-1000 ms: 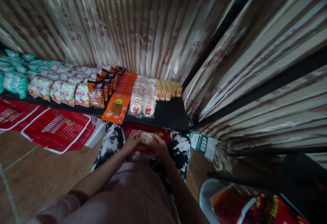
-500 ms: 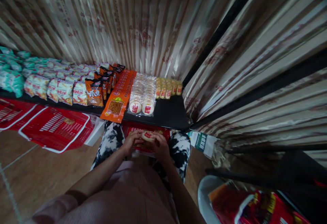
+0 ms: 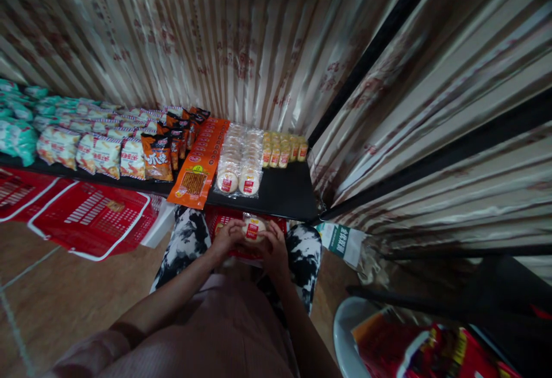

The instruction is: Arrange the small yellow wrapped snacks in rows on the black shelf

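Your left hand (image 3: 228,237) and right hand (image 3: 273,247) meet above your lap, fingers curled, pinching a wrapped round cracker (image 3: 253,230) between them from its two sides. The cracker sits in front of you, over a red basket (image 3: 281,223) between your knees and just short of the edge of the black bench (image 3: 287,191). Its red-labelled face is turned up toward you; the disc itself has no clear long axis, but a clear end of its wrapper points away from you, toward the bench. The light is dim and your fingers cover the lower edge, so its exact tilt is hard to judge.

On the bench ahead, two rows of similar wrapped crackers (image 3: 249,183) run back toward the striped curtain (image 3: 259,50), labels facing you at the front. To their right stand small yellow packs (image 3: 284,153); to their left lie orange stick-snack packets (image 3: 194,181), overlapping in a row that runs away from you. Farther left come orange-and-black bags (image 3: 157,159), white snack bags (image 3: 103,155) and teal bags (image 3: 19,139). A white tub (image 3: 342,323) with red packaging stands at your right.
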{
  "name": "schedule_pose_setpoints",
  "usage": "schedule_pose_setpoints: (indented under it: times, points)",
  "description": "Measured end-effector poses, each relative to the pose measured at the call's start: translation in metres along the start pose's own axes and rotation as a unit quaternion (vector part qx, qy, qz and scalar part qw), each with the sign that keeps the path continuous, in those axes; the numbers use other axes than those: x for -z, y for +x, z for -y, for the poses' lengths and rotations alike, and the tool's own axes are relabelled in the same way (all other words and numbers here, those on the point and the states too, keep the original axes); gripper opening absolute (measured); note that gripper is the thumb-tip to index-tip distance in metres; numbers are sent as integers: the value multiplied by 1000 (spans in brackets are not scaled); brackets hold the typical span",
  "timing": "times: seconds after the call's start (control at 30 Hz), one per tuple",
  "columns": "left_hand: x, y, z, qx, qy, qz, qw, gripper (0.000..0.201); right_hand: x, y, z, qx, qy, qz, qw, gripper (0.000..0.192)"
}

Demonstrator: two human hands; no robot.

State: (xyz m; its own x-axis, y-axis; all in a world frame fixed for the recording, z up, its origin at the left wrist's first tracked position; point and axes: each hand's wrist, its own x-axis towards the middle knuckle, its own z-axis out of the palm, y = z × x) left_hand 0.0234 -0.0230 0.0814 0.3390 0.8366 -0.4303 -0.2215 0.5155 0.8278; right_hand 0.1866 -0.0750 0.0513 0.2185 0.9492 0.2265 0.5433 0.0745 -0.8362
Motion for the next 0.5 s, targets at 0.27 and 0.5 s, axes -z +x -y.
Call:
schedule_pose_setpoints:
  times: [0.27,0.5]
  points:
    - [2,2,-4,-56,37,-19,998,30,1,8,12,-136,59,-25,989,45]
    - [3,1,-10,-71,28,-19,997,26,-7,24,26,-173,122,43,976,39]
